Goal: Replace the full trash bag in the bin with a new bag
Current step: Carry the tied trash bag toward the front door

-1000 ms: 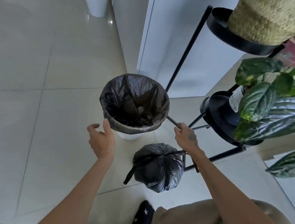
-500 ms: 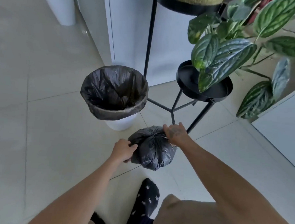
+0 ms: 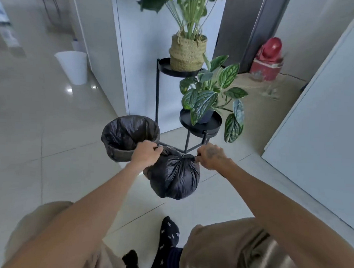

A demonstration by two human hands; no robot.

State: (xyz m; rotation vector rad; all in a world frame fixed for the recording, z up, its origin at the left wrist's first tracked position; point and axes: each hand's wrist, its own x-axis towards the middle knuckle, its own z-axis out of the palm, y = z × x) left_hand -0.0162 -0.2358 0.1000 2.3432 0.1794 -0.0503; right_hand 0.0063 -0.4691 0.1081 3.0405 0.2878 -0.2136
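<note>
A full black trash bag (image 3: 175, 177), gathered and tied at the top, hangs above the tiled floor between my hands. My left hand (image 3: 146, 153) grips one tie end at the bag's upper left. My right hand (image 3: 210, 156) grips the other end at the knot on the upper right. Just behind my left hand stands the bin (image 3: 118, 156), lined with a fresh black bag (image 3: 129, 131) folded over its rim; the bin's lower part is hidden by my hand and the full bag.
A black metal plant stand (image 3: 187, 142) with two potted plants stands right behind the bags. A white bin (image 3: 72, 68) stands far left by a white wall. A white cabinet (image 3: 323, 112) is on the right, a red object (image 3: 267, 58) beyond. My socked foot (image 3: 167, 237) is below.
Both hands went from the lined bin to the tied bag, took hold of its tie ends and lifted it off the floor. The camera tilted upward.
</note>
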